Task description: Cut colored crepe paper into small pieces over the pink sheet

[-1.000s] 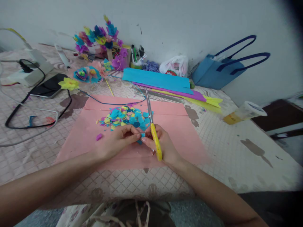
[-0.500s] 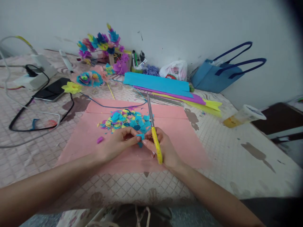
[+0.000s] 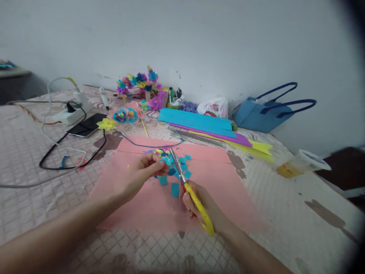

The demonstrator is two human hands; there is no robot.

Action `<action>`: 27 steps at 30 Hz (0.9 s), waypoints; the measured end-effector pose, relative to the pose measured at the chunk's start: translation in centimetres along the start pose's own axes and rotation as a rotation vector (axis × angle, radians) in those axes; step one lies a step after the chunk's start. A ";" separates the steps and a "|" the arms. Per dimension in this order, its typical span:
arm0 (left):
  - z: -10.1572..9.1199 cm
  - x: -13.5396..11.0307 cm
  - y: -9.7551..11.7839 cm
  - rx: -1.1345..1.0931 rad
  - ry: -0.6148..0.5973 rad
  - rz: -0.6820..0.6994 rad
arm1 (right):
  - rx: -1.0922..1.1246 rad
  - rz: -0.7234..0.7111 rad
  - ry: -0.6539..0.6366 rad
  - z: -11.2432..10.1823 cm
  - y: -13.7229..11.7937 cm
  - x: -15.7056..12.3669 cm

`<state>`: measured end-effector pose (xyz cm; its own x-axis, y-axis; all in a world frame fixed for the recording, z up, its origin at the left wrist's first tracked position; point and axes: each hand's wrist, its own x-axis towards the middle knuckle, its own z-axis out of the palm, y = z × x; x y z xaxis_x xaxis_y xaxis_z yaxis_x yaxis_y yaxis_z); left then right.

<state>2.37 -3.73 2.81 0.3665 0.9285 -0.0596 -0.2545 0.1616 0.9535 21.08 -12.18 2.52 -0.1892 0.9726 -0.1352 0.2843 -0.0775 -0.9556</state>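
Note:
My right hand [image 3: 201, 201] is closed around scissors [image 3: 195, 201] with a long yellow handle. Their metal blades point away from me and to the left, over the paper scraps. My left hand [image 3: 146, 169] is pinched beside the blades, with a small blue paper piece [image 3: 165, 160] at its fingertips. Beneath both hands lies a pink paper sheet [image 3: 137, 213]. On it is a pile of small cut paper scraps [image 3: 184, 166], blue, yellow and purple, partly hidden by my left hand. A blue paper square [image 3: 175, 190] rests between the hands.
Blue paper strips [image 3: 196, 121] lie behind the sheet, over purple and yellow ones. Paper flowers [image 3: 139, 82], a phone [image 3: 87, 125] and a power strip [image 3: 67, 115] with cables are at the left. A tipped plastic cup [image 3: 302, 163] and a blue bag [image 3: 256, 114] are at the right.
My hands have moved apart, the right one lower and to the right with the scissors. Blue squares now show loose on the sheet. The view has tilted upward and shifted left.

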 end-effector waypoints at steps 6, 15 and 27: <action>0.1 0.0 0.9 -0.047 0.042 0.021 | -0.064 0.012 0.002 0.2 -0.2 0.0; 0.1 -0.2 1.4 -0.020 0.063 0.088 | -0.106 0.035 0.042 0.8 0.0 0.3; 0.4 -0.2 1.1 -0.032 0.098 0.104 | -0.088 -0.009 0.039 0.8 -0.1 0.3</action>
<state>2.34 -3.84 4.00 0.2480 0.9687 0.0086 -0.3150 0.0722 0.9463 20.23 -12.07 2.38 -0.1557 0.9811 -0.1148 0.3648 -0.0509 -0.9297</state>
